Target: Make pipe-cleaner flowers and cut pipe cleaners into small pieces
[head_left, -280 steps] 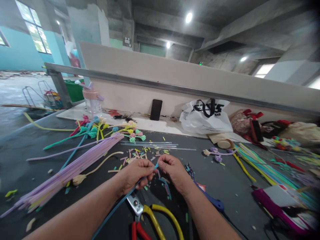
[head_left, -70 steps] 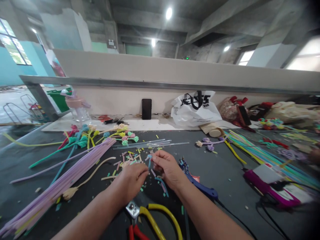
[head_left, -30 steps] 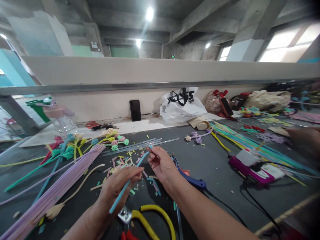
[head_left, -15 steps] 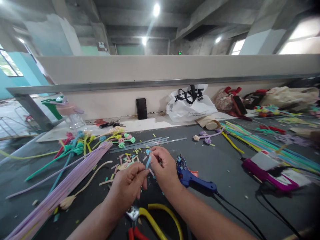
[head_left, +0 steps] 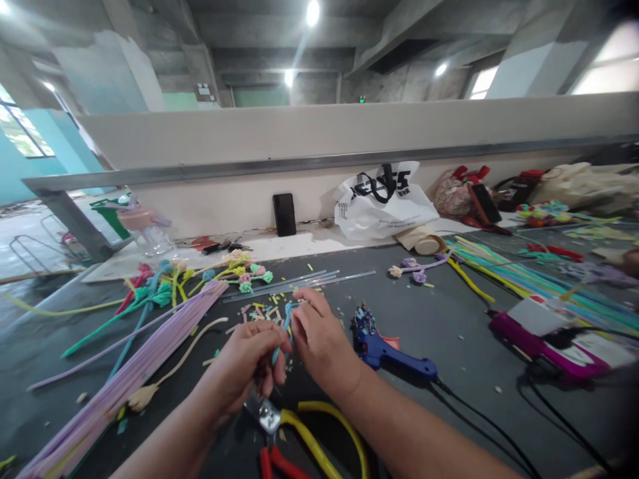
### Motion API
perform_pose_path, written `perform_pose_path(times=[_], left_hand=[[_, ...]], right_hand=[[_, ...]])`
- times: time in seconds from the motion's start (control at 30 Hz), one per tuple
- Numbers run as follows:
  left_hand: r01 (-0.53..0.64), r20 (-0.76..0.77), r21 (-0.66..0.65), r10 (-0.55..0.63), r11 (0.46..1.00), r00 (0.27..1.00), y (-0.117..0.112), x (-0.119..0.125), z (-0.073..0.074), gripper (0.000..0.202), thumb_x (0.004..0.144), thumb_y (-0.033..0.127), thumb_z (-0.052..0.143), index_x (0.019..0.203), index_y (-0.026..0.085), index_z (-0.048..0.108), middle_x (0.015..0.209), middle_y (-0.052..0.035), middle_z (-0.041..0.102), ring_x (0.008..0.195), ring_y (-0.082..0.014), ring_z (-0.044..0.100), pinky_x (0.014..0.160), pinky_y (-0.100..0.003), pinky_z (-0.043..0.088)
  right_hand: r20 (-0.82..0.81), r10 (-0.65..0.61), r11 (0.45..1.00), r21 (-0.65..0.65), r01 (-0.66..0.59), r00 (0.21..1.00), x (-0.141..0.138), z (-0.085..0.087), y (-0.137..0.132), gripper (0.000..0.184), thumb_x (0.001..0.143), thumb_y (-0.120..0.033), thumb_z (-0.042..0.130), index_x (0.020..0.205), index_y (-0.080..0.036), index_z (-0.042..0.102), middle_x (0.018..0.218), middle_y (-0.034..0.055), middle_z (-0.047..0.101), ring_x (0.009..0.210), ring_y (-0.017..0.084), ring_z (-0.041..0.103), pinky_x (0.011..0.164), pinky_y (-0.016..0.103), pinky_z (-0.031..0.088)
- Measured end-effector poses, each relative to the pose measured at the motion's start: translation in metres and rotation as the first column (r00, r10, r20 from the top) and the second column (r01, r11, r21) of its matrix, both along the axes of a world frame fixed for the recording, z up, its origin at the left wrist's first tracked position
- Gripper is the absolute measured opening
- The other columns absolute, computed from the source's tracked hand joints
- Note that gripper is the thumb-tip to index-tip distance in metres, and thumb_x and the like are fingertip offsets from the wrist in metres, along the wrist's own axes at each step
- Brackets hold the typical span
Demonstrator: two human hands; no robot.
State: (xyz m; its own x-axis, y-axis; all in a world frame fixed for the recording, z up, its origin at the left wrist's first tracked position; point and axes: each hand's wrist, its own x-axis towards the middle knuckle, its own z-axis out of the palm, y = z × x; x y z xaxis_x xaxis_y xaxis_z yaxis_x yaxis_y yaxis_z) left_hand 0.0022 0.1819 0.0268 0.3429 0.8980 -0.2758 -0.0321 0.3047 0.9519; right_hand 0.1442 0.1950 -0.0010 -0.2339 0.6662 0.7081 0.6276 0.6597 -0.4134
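A short light-blue pipe cleaner (head_left: 287, 317) with a curled top stands nearly upright between my hands. My left hand (head_left: 249, 356) is closed and pinches its lower part. My right hand (head_left: 322, 339) has its fingertips bent against its upper part, partly hiding it. Small cut pieces (head_left: 259, 311) in pink, yellow and green lie on the dark table just beyond my hands. Below them are cutters with yellow handles (head_left: 309, 442) and a tool with red handles (head_left: 284, 462). To the right of my right hand lies a blue glue gun (head_left: 394, 356).
A bundle of purple pipe cleaners (head_left: 144, 372) crosses the left side, with coloured knotted flowers (head_left: 244, 273) behind it. Clear sticks (head_left: 309, 283) lie beyond my hands. A phone (head_left: 284, 214) and a white bag (head_left: 382, 206) stand at the back. A magenta device (head_left: 549, 346) with cables is right.
My left hand has shifted slightly left and down. My right hand's fingers have moved lower on the blue pipe cleaner, which now shows more of its curled top. The view has swung slightly.
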Motion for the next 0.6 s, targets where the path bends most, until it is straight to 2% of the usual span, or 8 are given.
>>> perform_pose_path(times=[0.2,0.37,0.47,0.6], left_hand=[[-0.002,0.099,-0.049,0.007,0.999,0.995,0.007,-0.008,0.0,0.022,0.074,0.028,0.049,0.06,0.012,0.056,0.035,0.0003,0.053,0.021,-0.0041,0.035,0.025,-0.012,0.024],[-0.036,0.167,-0.113,0.055,0.993,0.984,0.009,-0.007,-0.008,0.02,0.074,0.028,0.051,0.063,0.013,0.055,0.036,0.0028,0.051,0.021,-0.0044,0.036,0.024,-0.012,0.025],[-0.045,0.18,-0.067,0.057,0.997,0.982,0.011,-0.007,-0.013,0.019,0.075,0.029,0.052,0.066,0.013,0.054,0.04,0.0022,0.054,0.024,-0.005,0.039,0.025,-0.013,0.028],[-0.042,0.166,-0.004,0.042,0.999,0.985,0.012,-0.004,-0.015,0.018,0.077,0.031,0.051,0.069,0.014,0.051,0.045,0.0024,0.055,0.025,-0.0046,0.041,0.026,-0.012,0.029]], right_hand=[[0.116,-0.064,0.996,0.065,0.057,0.991,0.0,-0.001,-0.001,0.016,0.084,-0.012,0.039,0.079,-0.019,0.052,0.107,0.0132,0.054,0.104,0.023,0.05,0.086,0.038,0.043],[0.155,-0.038,0.997,0.07,0.027,0.987,-0.002,-0.001,-0.004,0.016,0.085,-0.014,0.04,0.079,-0.017,0.055,0.112,0.0145,0.055,0.102,0.023,0.051,0.084,0.038,0.042],[0.12,-0.046,0.998,0.053,0.04,0.992,-0.004,-0.003,-0.004,0.015,0.085,-0.015,0.041,0.082,-0.016,0.057,0.114,0.0147,0.055,0.104,0.024,0.05,0.085,0.04,0.041],[0.0,-0.016,1.0,0.01,0.016,1.0,-0.004,-0.007,0.0,0.016,0.081,-0.012,0.043,0.079,-0.019,0.057,0.105,0.0123,0.058,0.106,0.023,0.05,0.088,0.04,0.041]])
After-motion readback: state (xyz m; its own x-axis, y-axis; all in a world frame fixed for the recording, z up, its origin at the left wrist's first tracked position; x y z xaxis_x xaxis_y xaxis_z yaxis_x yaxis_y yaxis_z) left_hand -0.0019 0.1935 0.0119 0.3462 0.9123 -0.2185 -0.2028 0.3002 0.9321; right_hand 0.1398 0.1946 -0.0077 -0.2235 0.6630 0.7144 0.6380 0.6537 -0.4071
